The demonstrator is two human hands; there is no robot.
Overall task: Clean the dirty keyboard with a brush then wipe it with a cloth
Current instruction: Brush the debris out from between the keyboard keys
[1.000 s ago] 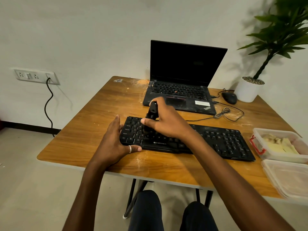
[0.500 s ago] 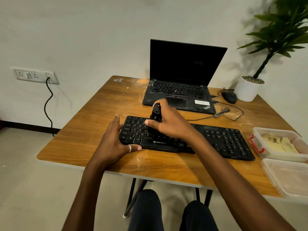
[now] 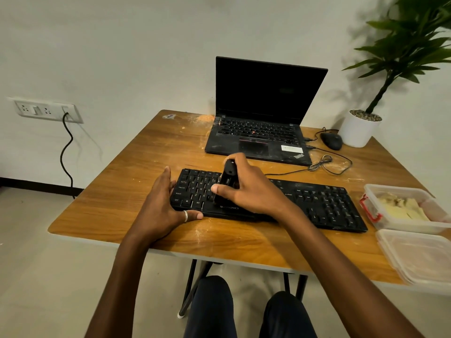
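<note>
The black keyboard [image 3: 324, 206] lies flat across the middle of the wooden surface [image 3: 136, 181], its long side running from 9 o'clock to 3 o'clock. It looks stiff and light enough to skid under a sideways stroke, so it is best steadied at an end rather than lifted. The keys are probably loose-capped, which calls for light pressure.

The left hand [image 3: 161, 203] does that bracing at the 9 o'clock end. Its fingers lie straight against the keyboard's short side, and the thumb runs along the front edge. It grasps nothing.

The right hand [image 3: 251, 189] is curled around a small black brush [image 3: 228, 178], thumb on the near side and fingers wrapped behind. The brush is short and rigid and stands nearly upright, its lower end down on the letter keys left of centre. The forearm reaches in from 5 o'clock with the wrist raised above the keys. The bristles are too dark to make out.
</note>
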